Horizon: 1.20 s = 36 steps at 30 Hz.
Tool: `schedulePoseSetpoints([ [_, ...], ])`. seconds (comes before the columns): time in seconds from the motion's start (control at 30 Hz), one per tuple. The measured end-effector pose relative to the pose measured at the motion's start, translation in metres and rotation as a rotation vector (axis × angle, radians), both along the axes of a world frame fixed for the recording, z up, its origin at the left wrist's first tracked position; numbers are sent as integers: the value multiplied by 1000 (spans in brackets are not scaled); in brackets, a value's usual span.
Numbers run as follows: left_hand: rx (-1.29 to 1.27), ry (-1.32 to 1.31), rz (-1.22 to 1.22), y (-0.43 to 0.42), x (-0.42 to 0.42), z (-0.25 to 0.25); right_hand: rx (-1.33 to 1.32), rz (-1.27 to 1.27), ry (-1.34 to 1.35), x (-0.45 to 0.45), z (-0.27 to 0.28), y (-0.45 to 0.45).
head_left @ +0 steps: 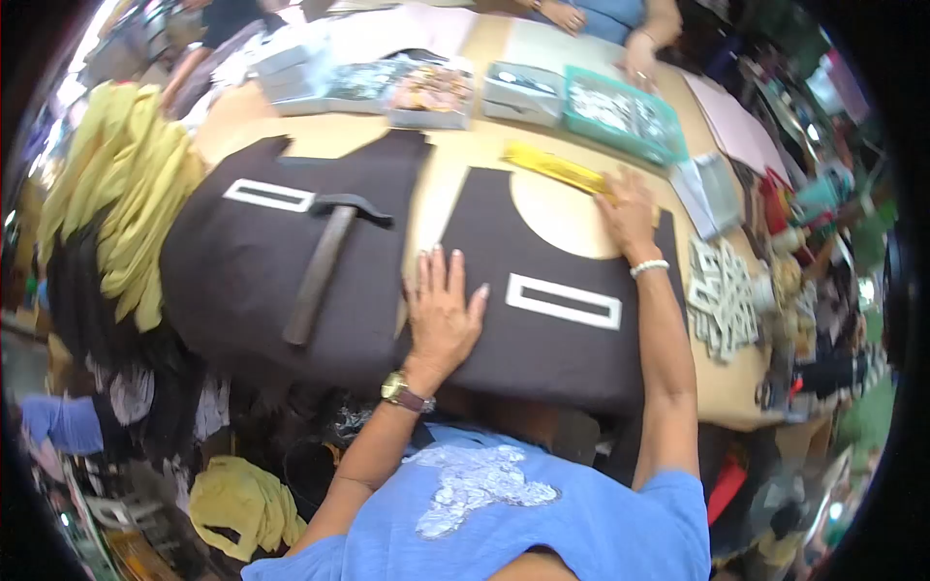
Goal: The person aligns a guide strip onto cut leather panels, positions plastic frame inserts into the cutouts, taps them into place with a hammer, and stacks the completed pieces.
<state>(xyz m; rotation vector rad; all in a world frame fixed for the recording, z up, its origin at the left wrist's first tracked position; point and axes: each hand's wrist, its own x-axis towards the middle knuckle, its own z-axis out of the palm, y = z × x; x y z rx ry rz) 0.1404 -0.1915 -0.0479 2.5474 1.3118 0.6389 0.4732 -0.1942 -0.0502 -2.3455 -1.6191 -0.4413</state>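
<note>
My left hand [443, 315] lies flat with fingers apart on the left edge of a dark cloth piece [572, 358]. Near the upper right of that piece, my right hand [630, 215] rests with its fingers spread, beside the right end of a yellow ruler [552, 168]. A white rectangular frame [564, 301] lies on the cloth between my hands. To the left is a second dark cloth piece [223, 281] with another white frame [268, 195] and a hammer [323, 271] on top. Neither hand holds anything.
White frames [722, 300] are piled at the table's right. Along the back stand a teal tray [625, 114], a grey box [523, 94] and a tray of small parts [431, 94]. Yellow cloth [126, 194] hangs at left. Another person's hand [640, 56] is beyond the teal tray.
</note>
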Motion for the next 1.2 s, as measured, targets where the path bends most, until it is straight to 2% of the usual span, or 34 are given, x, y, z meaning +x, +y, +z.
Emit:
schedulePoseSetpoints([
  [0.1, 42, -62, 56, 0, -2, 0, 89, -119, -132, 6, -2, 5],
  [0.2, 34, -46, 54, 0, -2, -3, -88, -285, -181, -38, 28, -54],
  [0.23, 36, -36, 42, 0, -3, -6, -53, -334, -269, -54, 36, -76],
  [0.37, 62, -74, 8, 1, -1, -10, -209, -717, -37, -88, 36, -178],
  [0.43, 60, -112, -54, -2, -3, -8, -130, -802, -12, -109, 26, -210],
  [0.53, -37, -212, -188, -20, -17, 1, 112, -556, 355, -116, 20, -242],
  [0.63, -287, -619, -269, -38, -41, 35, 538, -250, 1147, -112, 48, -240],
  [0.7, -347, -742, -215, -44, -70, 75, 606, -41, 1212, -116, 78, -226],
  [0.73, -403, -786, -142, -46, -89, 100, 589, 34, 1342, -124, 102, -215],
  [0.8, -402, -883, 43, -46, -133, 146, 613, 291, 1398, -137, 133, -192],
  [0.9, 26, -966, 245, -46, -197, 195, 548, 716, 1461, -156, 163, -158],
  [0.97, 311, -852, 342, -47, -236, 228, 491, 848, 1340, -159, 171, -138],
  [1.07, 736, -363, 445, -32, -297, 281, 362, 1073, 1164, -178, 192, -105],
  [1.13, 815, -403, 383, -8, -315, 315, 333, 1187, 1093, -210, 217, -85],
  [1.2, 1052, -179, 381, 36, -329, 340, 329, 1303, 952, -229, 232, -63],
])
